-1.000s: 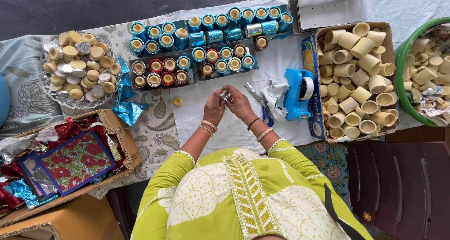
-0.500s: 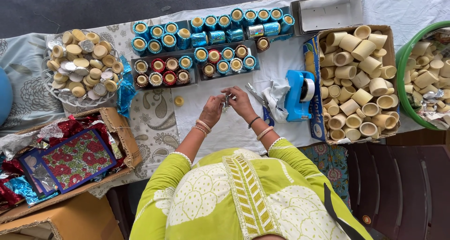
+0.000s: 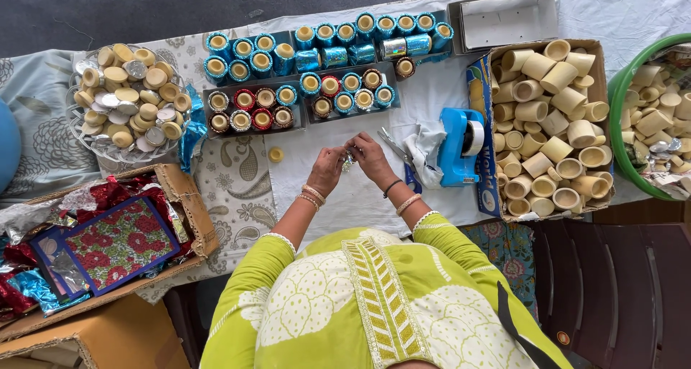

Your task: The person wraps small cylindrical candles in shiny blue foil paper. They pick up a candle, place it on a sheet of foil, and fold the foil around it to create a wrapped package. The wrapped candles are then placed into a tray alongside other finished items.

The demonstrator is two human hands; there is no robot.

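Note:
My left hand [image 3: 327, 169] and my right hand [image 3: 370, 156] meet over the white cloth at the middle of the table. Both pinch one small shiny silver-wrapped piece [image 3: 348, 160] between their fingertips. Just beyond them stand two dark trays [image 3: 255, 110] of small round cups wrapped in red, teal and brown foil. A single yellow cup [image 3: 275, 154] lies loose to the left of my hands. Scissors [image 3: 398, 153] and a blue tape dispenser [image 3: 461, 146] lie to the right of my right hand.
A cardboard box [image 3: 486, 160] of bare cream cups stands at right, a green tub [image 3: 620, 117] of more beyond it. A glass bowl [image 3: 101, 151] of cups sits at left. A box [image 3: 188, 203] with foil sheets is at lower left. A row of blue-wrapped cups [image 3: 324, 41] lines the back.
My hands stay together over the cloth, working the same small shiny piece; the fingers have shifted slightly. Nothing else on the table has moved.

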